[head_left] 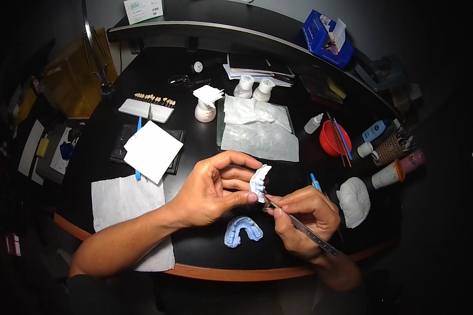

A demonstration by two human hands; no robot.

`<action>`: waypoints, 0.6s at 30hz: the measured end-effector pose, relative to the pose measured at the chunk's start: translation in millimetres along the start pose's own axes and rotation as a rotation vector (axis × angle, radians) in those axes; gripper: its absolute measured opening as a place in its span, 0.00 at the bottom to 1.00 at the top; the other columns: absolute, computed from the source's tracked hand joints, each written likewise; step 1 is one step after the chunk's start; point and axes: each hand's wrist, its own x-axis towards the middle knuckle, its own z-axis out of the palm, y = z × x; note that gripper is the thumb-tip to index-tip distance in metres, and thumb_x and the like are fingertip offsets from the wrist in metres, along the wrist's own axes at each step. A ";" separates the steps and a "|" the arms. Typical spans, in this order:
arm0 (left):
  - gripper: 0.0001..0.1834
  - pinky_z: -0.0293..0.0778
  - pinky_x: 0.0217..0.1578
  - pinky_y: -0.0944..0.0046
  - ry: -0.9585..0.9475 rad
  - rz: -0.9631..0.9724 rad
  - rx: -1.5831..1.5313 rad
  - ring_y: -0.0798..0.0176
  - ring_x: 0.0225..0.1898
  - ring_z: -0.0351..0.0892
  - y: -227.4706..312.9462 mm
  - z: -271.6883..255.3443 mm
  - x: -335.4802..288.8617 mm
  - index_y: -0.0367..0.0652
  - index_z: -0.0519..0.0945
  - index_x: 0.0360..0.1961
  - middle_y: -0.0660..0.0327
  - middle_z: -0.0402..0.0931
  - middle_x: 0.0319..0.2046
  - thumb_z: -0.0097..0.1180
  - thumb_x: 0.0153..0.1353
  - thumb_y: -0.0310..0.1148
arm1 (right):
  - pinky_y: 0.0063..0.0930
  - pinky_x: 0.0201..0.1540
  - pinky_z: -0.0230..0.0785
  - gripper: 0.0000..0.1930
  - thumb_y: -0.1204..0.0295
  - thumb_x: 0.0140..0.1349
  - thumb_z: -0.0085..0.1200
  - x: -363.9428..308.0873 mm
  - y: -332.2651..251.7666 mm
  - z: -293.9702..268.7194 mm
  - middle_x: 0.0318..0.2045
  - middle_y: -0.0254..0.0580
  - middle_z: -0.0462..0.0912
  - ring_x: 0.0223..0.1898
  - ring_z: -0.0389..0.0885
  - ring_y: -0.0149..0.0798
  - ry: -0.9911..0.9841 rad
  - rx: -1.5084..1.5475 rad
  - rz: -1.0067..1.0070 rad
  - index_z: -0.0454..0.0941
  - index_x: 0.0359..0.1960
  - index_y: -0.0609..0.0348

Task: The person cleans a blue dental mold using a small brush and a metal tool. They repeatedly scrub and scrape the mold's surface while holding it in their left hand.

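My left hand [207,191] grips a small pale blue dental model [257,184] between thumb and fingers, its row of teeth facing right. In my right hand [310,215] is a slim, flat metal scalpel-like tool [314,236] with marks along its handle, held like a pen. Its tip meets the lower right side of the model; the exact contact is too small to make out. Below the hands, a blue horseshoe-shaped dental arch model [253,230] lies on the black table [205,254].
Left are a white pad [153,149], paper towel [123,199] and tooth shade guide [147,109]. Behind my hands, tissue [260,139] covers a glass slab, with white jars [244,86] beyond. To the right stand a red bowl [331,140], a wad of cotton [353,202] and a cup [386,176].
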 end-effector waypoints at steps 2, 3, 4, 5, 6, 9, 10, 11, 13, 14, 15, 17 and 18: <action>0.27 0.87 0.56 0.63 0.003 -0.007 -0.007 0.58 0.55 0.87 1.0 0.6 0.0 0.32 0.73 0.62 0.46 0.85 0.50 0.69 0.63 0.16 | 0.27 0.37 0.88 0.08 0.86 0.57 0.68 -0.3 1.3 0.2 0.33 0.53 0.86 0.35 0.92 0.39 -0.004 -0.027 -0.013 0.81 0.35 0.68; 0.27 0.87 0.56 0.63 0.012 -0.017 -0.008 0.58 0.55 0.87 3.0 1.5 0.0 0.31 0.73 0.62 0.46 0.84 0.50 0.69 0.63 0.16 | 0.28 0.37 0.88 0.07 0.86 0.56 0.68 -0.3 1.8 0.7 0.33 0.52 0.86 0.34 0.92 0.40 0.001 -0.032 -0.022 0.81 0.34 0.68; 0.27 0.88 0.56 0.63 0.022 -0.028 -0.008 0.58 0.55 0.87 4.1 1.9 0.2 0.31 0.73 0.62 0.46 0.84 0.50 0.69 0.63 0.15 | 0.29 0.37 0.88 0.07 0.86 0.56 0.68 -0.3 2.0 1.1 0.32 0.52 0.86 0.34 0.91 0.40 0.007 -0.036 -0.032 0.81 0.33 0.68; 0.27 0.88 0.56 0.63 0.021 -0.029 -0.010 0.58 0.55 0.87 3.5 1.6 0.4 0.31 0.73 0.62 0.46 0.84 0.50 0.69 0.63 0.15 | 0.29 0.37 0.88 0.07 0.86 0.56 0.68 -0.3 1.9 1.2 0.32 0.52 0.86 0.34 0.91 0.40 0.007 -0.038 -0.030 0.81 0.33 0.68; 0.27 0.88 0.55 0.63 0.015 -0.017 0.015 0.58 0.55 0.87 2.8 1.0 0.5 0.30 0.73 0.61 0.46 0.83 0.50 0.69 0.63 0.15 | 0.30 0.38 0.88 0.07 0.86 0.56 0.68 -0.1 1.7 1.1 0.32 0.52 0.86 0.33 0.91 0.40 0.002 -0.046 -0.034 0.81 0.33 0.68; 0.27 0.89 0.55 0.64 0.023 -0.009 0.067 0.58 0.55 0.87 2.7 1.4 0.0 0.30 0.73 0.61 0.47 0.83 0.50 0.69 0.62 0.14 | 0.31 0.38 0.89 0.07 0.87 0.55 0.68 0.7 2.5 1.7 0.31 0.51 0.86 0.33 0.91 0.40 -0.011 -0.054 -0.038 0.81 0.32 0.68; 0.27 0.89 0.55 0.64 0.037 -0.012 0.093 0.58 0.55 0.87 2.9 1.8 -0.5 0.30 0.74 0.61 0.47 0.83 0.50 0.70 0.62 0.14 | 0.32 0.39 0.89 0.08 0.87 0.55 0.67 0.8 3.1 2.0 0.31 0.51 0.85 0.33 0.91 0.40 -0.020 -0.056 -0.039 0.80 0.32 0.68; 0.27 0.89 0.55 0.64 0.036 -0.011 0.093 0.58 0.55 0.87 3.4 2.3 -0.9 0.30 0.74 0.61 0.47 0.83 0.50 0.70 0.62 0.14 | 0.32 0.39 0.89 0.08 0.87 0.55 0.67 1.0 2.9 2.3 0.31 0.51 0.85 0.33 0.91 0.40 -0.019 -0.057 -0.039 0.80 0.32 0.68; 0.27 0.89 0.54 0.64 0.048 -0.004 0.112 0.58 0.56 0.86 4.4 2.9 -1.4 0.29 0.74 0.60 0.47 0.82 0.51 0.70 0.62 0.15 | 0.33 0.40 0.91 0.08 0.88 0.54 0.67 1.4 3.1 2.9 0.31 0.50 0.85 0.33 0.91 0.40 -0.037 -0.073 -0.064 0.79 0.30 0.68; 0.27 0.89 0.54 0.64 0.048 -0.005 0.112 0.58 0.56 0.86 4.6 3.1 -1.5 0.29 0.74 0.60 0.47 0.82 0.51 0.70 0.62 0.15 | 0.33 0.40 0.91 0.08 0.88 0.54 0.67 1.2 3.0 2.9 0.31 0.50 0.85 0.33 0.91 0.40 -0.037 -0.073 -0.063 0.79 0.30 0.68; 0.27 0.90 0.54 0.64 0.052 -0.012 0.108 0.58 0.56 0.86 4.9 3.1 -1.3 0.29 0.74 0.61 0.47 0.82 0.51 0.70 0.62 0.15 | 0.34 0.41 0.91 0.08 0.88 0.54 0.67 1.1 2.8 2.9 0.31 0.50 0.85 0.33 0.90 0.40 -0.043 -0.088 -0.073 0.79 0.30 0.68; 0.27 0.90 0.54 0.64 0.055 -0.020 0.105 0.58 0.56 0.86 4.7 2.9 -1.0 0.29 0.74 0.61 0.47 0.82 0.51 0.70 0.61 0.15 | 0.35 0.42 0.92 0.08 0.89 0.54 0.67 1.3 2.2 2.9 0.31 0.50 0.85 0.33 0.90 0.40 -0.049 -0.103 -0.083 0.79 0.30 0.68; 0.27 0.90 0.54 0.64 0.053 -0.015 0.101 0.58 0.56 0.86 4.2 2.4 -0.6 0.29 0.74 0.61 0.47 0.82 0.51 0.70 0.62 0.15 | 0.36 0.42 0.92 0.08 0.89 0.54 0.66 1.7 1.7 3.0 0.31 0.51 0.85 0.33 0.90 0.40 -0.056 -0.113 -0.097 0.79 0.30 0.68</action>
